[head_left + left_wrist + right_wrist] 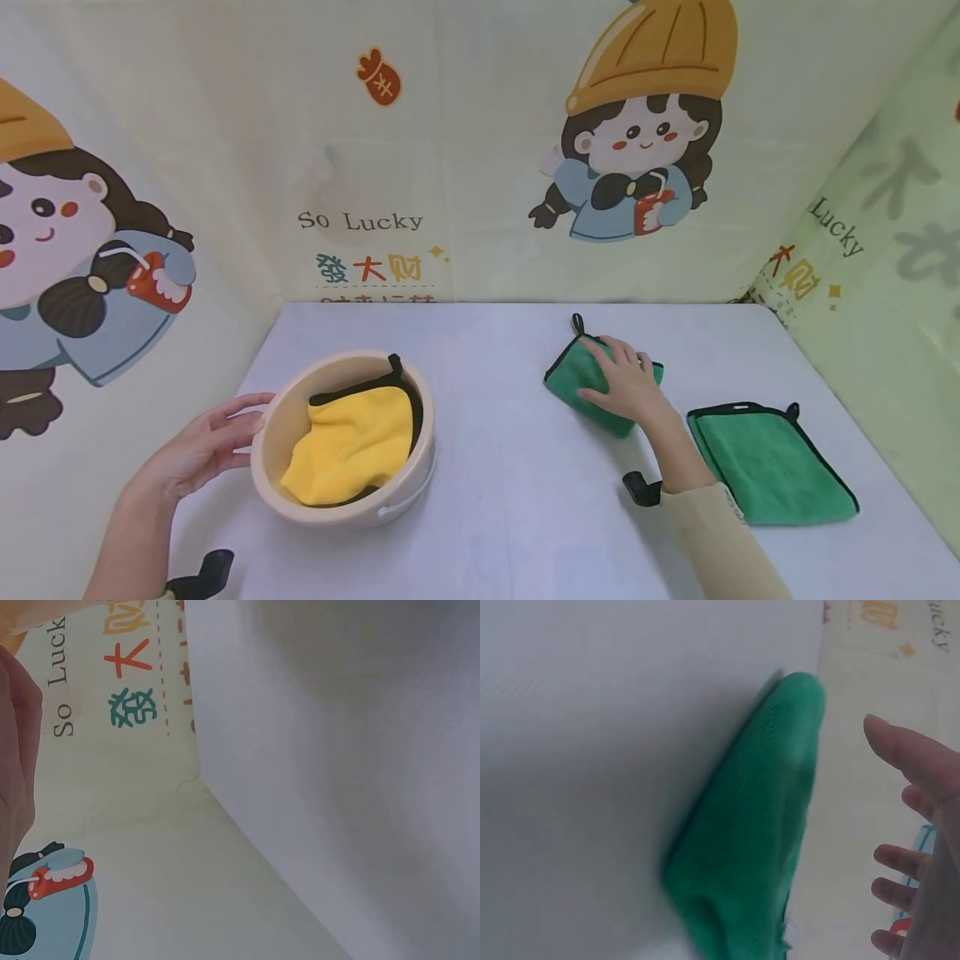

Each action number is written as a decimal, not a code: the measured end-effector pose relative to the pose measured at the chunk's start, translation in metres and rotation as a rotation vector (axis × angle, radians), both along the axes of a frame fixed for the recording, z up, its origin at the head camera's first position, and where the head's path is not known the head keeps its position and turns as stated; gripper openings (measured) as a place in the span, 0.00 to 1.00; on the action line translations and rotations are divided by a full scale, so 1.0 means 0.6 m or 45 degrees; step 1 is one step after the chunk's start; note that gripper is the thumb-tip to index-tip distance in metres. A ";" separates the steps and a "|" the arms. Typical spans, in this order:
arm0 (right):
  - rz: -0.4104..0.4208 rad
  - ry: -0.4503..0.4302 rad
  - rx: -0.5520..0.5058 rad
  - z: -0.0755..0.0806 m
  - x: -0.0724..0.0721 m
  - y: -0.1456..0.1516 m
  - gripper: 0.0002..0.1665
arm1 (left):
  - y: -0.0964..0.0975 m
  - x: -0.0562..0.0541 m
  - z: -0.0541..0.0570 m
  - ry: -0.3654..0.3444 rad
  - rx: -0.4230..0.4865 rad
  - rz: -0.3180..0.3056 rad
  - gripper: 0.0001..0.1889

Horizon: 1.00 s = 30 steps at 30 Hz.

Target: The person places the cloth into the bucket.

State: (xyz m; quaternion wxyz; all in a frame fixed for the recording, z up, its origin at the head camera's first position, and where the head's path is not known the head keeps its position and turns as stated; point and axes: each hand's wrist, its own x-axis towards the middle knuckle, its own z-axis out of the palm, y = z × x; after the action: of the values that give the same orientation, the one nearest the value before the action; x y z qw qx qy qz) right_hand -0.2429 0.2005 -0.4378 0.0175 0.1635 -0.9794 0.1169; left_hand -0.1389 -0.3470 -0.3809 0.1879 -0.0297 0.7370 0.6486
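Observation:
A cream bucket [264, 467] with a yellow cloth [356, 437] edged in black inside stands on the left of the table. My left hand [206, 446] is at the bucket's left side, its fingertips touching or very near the rim. Only a sliver of that hand [16, 742] appears in the left wrist view. Over a folded green cloth [577, 375] with a black border and loop, my right hand [622, 379] is spread. In the right wrist view a gap separates the hand [922, 825] from the green cloth [750, 817].
A second green cloth [780, 467] lies folded flat at the table's right. The white table [480, 500] is bounded by a printed cloth backdrop [480, 167] behind and at both sides. A white handle [408, 498] hangs on the bucket's front right.

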 end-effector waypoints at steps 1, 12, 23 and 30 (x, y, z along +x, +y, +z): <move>-0.007 -0.007 0.002 -0.003 0.001 0.004 0.49 | 0.000 0.000 0.000 0.002 0.001 -0.003 0.14; -0.040 -0.122 0.053 -0.019 0.013 0.017 0.49 | -0.001 0.000 -0.002 0.006 -0.001 -0.006 0.14; -0.070 -0.218 0.108 -0.046 0.005 0.015 0.46 | 0.000 0.001 -0.002 0.012 0.020 -0.015 0.15; -0.053 -0.190 0.204 -0.050 -0.001 0.004 0.43 | -0.001 0.001 -0.003 0.021 0.011 -0.007 0.15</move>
State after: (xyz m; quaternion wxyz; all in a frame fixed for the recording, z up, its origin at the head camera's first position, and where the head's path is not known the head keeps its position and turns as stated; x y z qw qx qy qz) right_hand -0.2436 0.2031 -0.4680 -0.0662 0.1348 -0.9874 0.0499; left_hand -0.1380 -0.3473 -0.3828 0.1838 -0.0215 0.7357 0.6515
